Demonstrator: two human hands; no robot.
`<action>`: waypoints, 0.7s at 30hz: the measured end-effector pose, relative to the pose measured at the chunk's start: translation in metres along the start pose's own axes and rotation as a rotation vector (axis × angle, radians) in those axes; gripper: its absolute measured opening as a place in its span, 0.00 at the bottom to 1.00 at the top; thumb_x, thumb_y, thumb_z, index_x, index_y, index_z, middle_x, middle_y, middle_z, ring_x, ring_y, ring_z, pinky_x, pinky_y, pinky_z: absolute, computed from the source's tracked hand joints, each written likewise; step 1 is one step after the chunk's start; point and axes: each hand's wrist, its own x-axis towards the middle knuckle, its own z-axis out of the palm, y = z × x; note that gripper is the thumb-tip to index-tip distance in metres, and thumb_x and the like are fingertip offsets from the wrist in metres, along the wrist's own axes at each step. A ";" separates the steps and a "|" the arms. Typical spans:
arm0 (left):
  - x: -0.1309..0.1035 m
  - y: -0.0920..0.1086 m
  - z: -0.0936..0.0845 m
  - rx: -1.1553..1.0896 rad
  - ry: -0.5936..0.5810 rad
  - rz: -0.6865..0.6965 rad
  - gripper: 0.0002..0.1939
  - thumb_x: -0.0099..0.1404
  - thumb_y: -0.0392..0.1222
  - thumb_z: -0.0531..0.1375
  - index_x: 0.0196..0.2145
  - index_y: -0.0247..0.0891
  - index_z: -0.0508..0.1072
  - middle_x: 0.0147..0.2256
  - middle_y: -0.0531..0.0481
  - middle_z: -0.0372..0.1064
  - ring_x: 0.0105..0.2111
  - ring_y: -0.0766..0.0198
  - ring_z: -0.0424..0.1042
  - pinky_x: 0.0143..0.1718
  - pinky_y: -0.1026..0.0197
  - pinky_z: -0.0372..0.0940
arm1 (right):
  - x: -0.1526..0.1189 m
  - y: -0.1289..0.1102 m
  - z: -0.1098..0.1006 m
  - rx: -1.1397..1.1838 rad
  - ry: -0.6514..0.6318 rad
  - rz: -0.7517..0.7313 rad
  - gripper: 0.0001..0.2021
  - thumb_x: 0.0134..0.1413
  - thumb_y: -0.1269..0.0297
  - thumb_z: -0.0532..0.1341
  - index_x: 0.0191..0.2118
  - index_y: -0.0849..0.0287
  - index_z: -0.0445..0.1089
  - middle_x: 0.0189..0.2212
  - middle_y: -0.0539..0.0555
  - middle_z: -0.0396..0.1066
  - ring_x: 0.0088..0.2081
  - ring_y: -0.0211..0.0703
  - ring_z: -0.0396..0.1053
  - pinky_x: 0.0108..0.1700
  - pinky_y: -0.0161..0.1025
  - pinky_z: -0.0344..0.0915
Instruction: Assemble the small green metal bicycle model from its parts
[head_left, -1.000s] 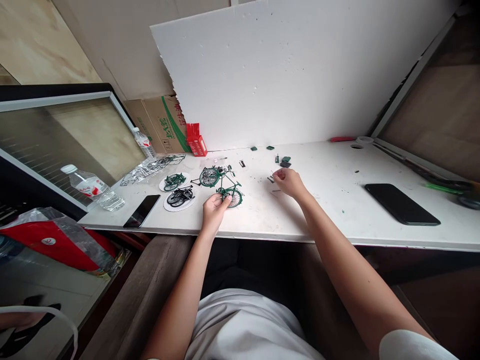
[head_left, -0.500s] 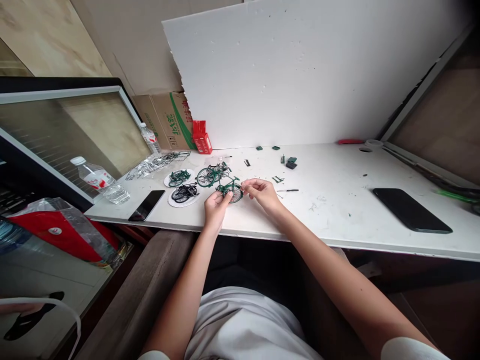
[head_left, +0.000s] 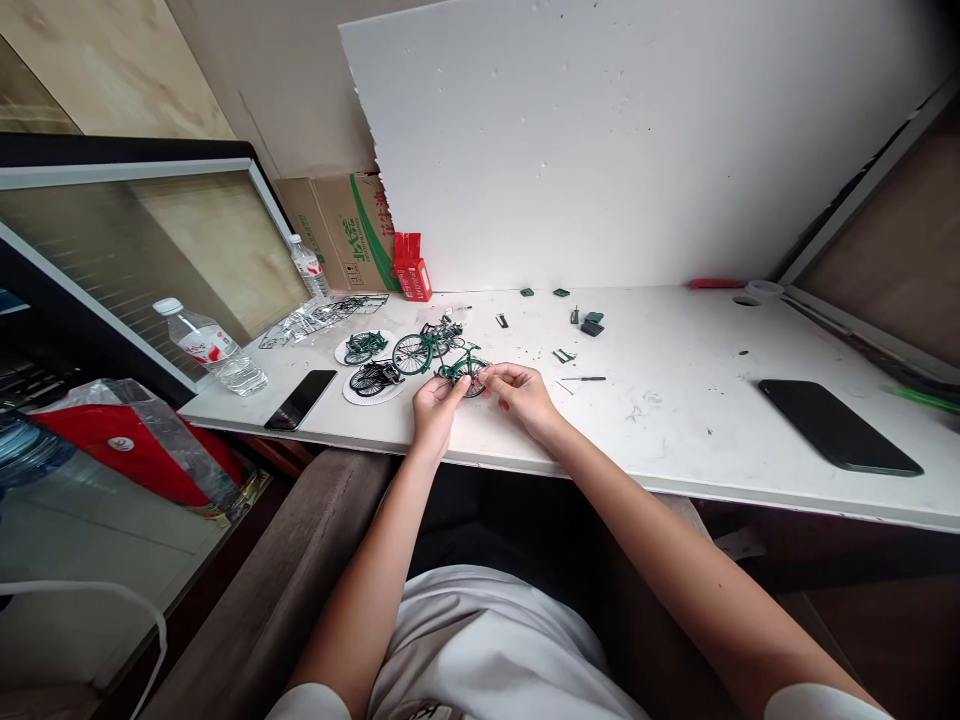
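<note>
A small green model bicycle (head_left: 442,362) is held just above the white table, its one wheel toward the right between my hands. My left hand (head_left: 437,408) pinches it low near the middle, thumb on top. My right hand (head_left: 517,393) is closed at the right wheel, fingertips pressed together at its rim; whether a tiny part is between them I cannot make out. Behind the bicycle lie more green bicycle parts (head_left: 448,328). To the left, one white paper plate (head_left: 345,349) bears green parts and another plate (head_left: 373,399) bears black bicycle parts (head_left: 373,379).
A thin screwdriver (head_left: 585,379) and small green pieces (head_left: 564,356) lie right of my hands. Dark green blocks (head_left: 592,325) sit farther back. Phones lie at left (head_left: 301,400) and right (head_left: 840,425). Water bottles (head_left: 214,350), a red box (head_left: 412,270) and a cardboard box (head_left: 337,230) stand left.
The view has shifted slightly, so the table appears a little to the right. My right hand has come closer to my left at the bicycle's right wheel. My left hand keeps its hold.
</note>
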 end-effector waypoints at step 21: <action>0.000 -0.001 0.000 -0.014 -0.003 0.013 0.25 0.52 0.50 0.79 0.40 0.32 0.80 0.44 0.36 0.83 0.46 0.49 0.83 0.55 0.45 0.73 | 0.004 0.011 0.002 0.006 -0.021 -0.044 0.22 0.51 0.44 0.73 0.39 0.59 0.77 0.31 0.52 0.75 0.28 0.36 0.65 0.30 0.35 0.61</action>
